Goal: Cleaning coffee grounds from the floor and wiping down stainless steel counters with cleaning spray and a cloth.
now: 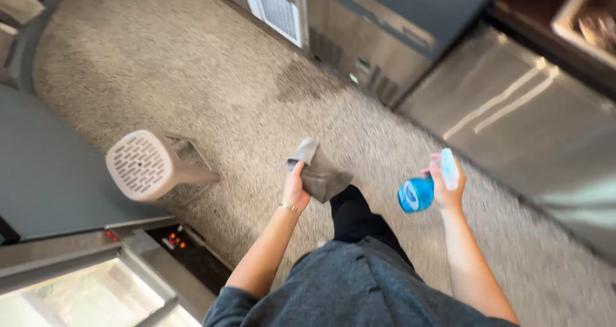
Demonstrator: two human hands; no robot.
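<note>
Cloth and spray bottle carried over speckled floor (212, 77).
The left hand (295, 189) had its fingers clamped on a grey cloth (321, 173); the right hand (446, 186) had its fingers wrapped around a blue spray bottle (417, 194).

The one camera sat on my head, tilted steeply down at the speckled floor (212, 77), close over my arms, steel cabinets (526, 115) far right.
</note>
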